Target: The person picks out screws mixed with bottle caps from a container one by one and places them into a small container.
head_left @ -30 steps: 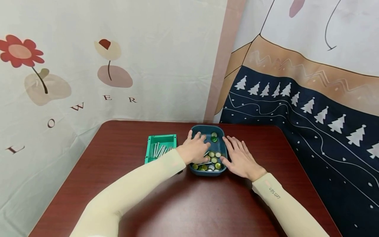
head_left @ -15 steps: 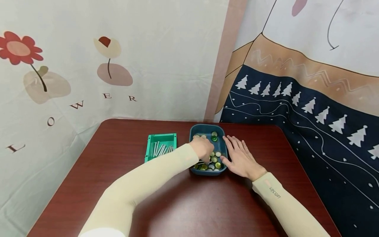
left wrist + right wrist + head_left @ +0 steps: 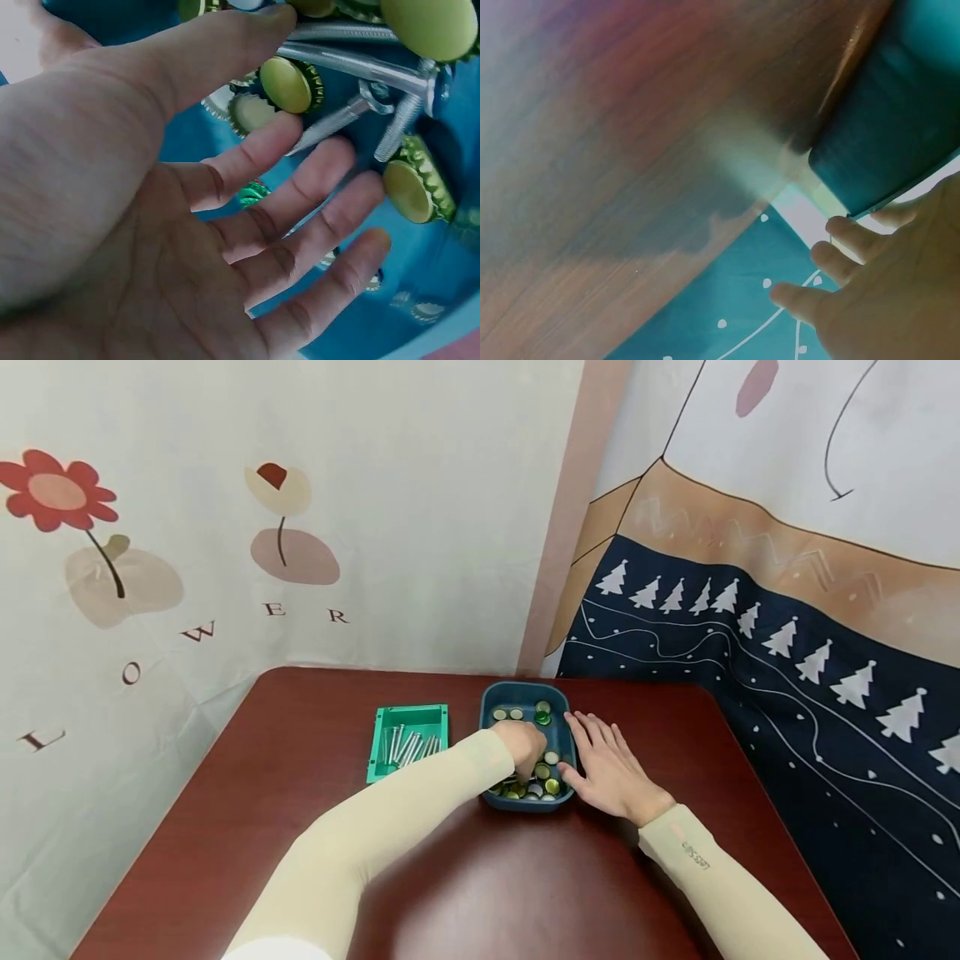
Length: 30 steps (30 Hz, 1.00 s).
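A dark blue bin (image 3: 563, 727) holds bottle caps (image 3: 542, 771), and several metal screws (image 3: 360, 64) lie among the caps. My left hand (image 3: 522, 745) reaches down into it. In the left wrist view its thumb lies beside the screws and the fingers are loosely bent, spread apart. The index and middle fingertips are at a screw's pointed end; no pinch on it shows. My right hand (image 3: 613, 772) rests with fingers extended against the bin's right side, also seen beside the bin wall (image 3: 889, 112) in the right wrist view.
Left of the bin stands a green tray (image 3: 371, 760) with several long screws (image 3: 411, 747) in it. Both containers sit on a dark red-brown table (image 3: 480, 877). Printed cloth (image 3: 420, 527) hangs behind the table and along its right side.
My left hand has moved right and down into the bin, its fingers bending downward. Two pale caps at the bin's far left are now uncovered. My right hand has stayed at the bin's side.
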Each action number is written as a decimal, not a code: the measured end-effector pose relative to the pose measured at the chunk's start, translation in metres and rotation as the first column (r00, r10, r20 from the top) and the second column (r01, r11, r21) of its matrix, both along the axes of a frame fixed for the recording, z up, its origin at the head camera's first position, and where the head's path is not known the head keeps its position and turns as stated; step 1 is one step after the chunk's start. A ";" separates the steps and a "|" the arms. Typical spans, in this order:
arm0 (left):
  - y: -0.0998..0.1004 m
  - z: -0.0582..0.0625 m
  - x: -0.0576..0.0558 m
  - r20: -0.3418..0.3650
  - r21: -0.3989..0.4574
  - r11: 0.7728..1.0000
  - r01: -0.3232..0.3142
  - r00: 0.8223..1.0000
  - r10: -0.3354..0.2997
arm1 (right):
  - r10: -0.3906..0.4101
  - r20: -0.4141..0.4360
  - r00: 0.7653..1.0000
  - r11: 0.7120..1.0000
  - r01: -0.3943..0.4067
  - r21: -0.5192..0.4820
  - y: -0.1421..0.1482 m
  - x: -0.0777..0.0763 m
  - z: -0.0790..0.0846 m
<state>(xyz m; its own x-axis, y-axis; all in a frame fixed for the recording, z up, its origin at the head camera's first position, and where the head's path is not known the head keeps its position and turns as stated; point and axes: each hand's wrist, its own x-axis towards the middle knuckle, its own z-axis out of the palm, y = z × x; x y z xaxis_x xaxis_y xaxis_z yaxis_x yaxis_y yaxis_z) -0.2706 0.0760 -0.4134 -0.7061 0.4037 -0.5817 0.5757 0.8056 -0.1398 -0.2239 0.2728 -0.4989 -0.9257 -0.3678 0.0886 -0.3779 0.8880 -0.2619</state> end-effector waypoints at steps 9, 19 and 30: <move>0.004 -0.063 -0.043 0.030 0.018 0.998 -0.058 0.998 0.057 | 0.012 -0.006 1.000 1.000 -0.012 0.013 -0.001 0.001 0.000; 0.003 -0.125 -0.094 0.077 0.038 0.999 -0.031 0.997 0.028 | -0.006 0.027 1.000 1.000 0.006 0.031 -0.001 0.003 0.001; -0.024 -0.011 -0.022 0.095 0.155 0.979 -0.129 0.989 0.115 | -0.002 0.036 0.999 0.999 0.000 0.052 -0.003 0.002 0.005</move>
